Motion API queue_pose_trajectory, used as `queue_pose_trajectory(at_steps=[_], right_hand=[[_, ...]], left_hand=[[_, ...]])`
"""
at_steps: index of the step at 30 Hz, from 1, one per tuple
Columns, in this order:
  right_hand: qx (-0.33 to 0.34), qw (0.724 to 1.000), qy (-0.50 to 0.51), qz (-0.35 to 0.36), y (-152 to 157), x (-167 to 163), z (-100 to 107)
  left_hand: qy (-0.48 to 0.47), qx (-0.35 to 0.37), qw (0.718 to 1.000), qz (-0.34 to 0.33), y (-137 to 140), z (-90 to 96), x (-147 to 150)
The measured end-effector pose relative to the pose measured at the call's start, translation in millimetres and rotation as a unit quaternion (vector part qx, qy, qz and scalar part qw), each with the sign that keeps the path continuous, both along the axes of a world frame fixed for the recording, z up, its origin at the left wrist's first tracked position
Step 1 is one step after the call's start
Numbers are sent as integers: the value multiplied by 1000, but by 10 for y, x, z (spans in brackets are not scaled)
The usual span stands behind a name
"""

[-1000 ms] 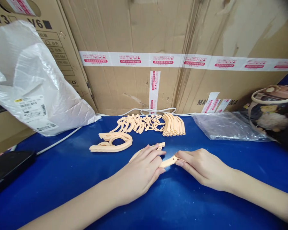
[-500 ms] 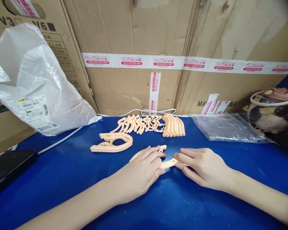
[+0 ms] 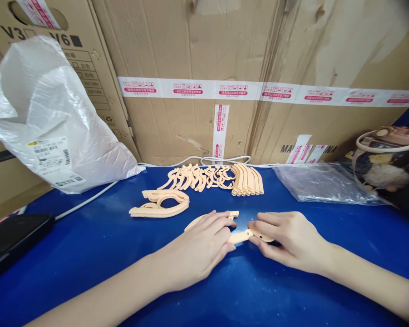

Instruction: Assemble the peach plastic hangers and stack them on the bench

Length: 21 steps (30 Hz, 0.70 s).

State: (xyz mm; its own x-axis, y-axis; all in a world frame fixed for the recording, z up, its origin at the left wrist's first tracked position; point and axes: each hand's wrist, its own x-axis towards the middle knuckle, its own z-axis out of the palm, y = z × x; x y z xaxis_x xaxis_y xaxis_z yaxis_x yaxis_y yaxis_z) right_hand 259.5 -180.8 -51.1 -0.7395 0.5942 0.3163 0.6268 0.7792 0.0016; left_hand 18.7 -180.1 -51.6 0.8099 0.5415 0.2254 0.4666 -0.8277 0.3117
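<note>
My left hand [image 3: 204, 245] is closed over a beige plastic folding hanger [image 3: 241, 236] low on the blue table, its fingers covering the middle. One arm of it sticks out toward the right, and another end shows past the fingertips. At that arm's holed tip, my right hand [image 3: 289, 238] pinches a small rounded beige hanger piece [image 3: 264, 236] with a dark hole, partly hidden by the fingers. The piece touches the tip; whether they are joined I cannot tell. Folded beige hangers [image 3: 170, 211] lie behind my left hand.
Behind lie a row of curved hook pieces [image 3: 190, 177] and a stack of hanger arms [image 3: 247, 179]. A clear plastic bag [image 3: 323, 184] is at right, near a brown bag [image 3: 381, 159]. A white parcel bag [image 3: 54, 122], black phone [image 3: 17, 240] and cable [image 3: 85, 200] are at left; cardboard boxes [image 3: 190, 127] stand behind.
The rounded piece in my right hand shows more, its dark hole now visible beside the fingers. Both hands stay in nearly the same place; the whole view has shifted slightly.
</note>
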Motion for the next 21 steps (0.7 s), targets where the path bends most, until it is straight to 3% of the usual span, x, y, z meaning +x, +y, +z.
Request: queue_pose_trajectory(at_steps=[21], right_hand=[[14, 1000, -18, 17, -14, -26, -20]], left_hand=[[5, -13, 1000, -15, 1, 7, -18]])
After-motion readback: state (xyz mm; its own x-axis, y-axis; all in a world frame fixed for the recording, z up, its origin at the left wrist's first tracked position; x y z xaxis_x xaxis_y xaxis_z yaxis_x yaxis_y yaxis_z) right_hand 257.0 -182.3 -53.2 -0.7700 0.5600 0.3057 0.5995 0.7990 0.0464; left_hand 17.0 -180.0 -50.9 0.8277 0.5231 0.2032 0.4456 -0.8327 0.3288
